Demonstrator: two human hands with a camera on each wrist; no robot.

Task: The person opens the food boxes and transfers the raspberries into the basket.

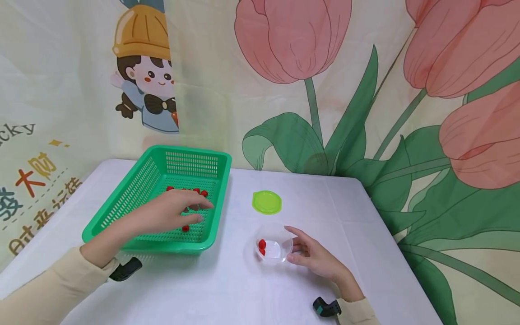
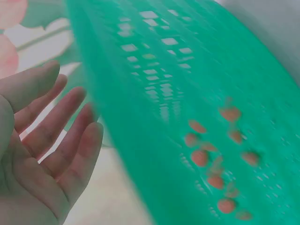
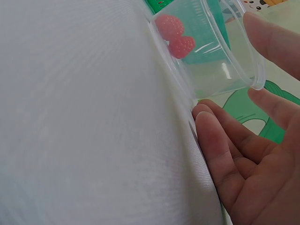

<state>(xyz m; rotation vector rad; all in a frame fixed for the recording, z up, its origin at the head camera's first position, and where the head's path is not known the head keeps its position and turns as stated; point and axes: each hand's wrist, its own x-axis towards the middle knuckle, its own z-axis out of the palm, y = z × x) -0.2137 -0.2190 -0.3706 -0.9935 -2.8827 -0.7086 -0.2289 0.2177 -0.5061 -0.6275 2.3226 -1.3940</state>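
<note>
My left hand hovers over the green basket, fingers loosely bent and holding nothing. In the left wrist view its palm appears beside the basket wall, with blurred red raspberries lying on the perforated floor. A clear plastic cup stands upright on the table to the right, two raspberries inside at its left. My right hand holds the cup's right side between thumb and forefinger. The right wrist view shows fingertips at the cup's rim and other fingers curled low beside its base.
A lime-green round lid lies flat on the white-covered table, behind the cup. Behind the table hangs a printed cloth with tulips and a cartoon figure. The basket's raised rim stands between the left forearm and the raspberries.
</note>
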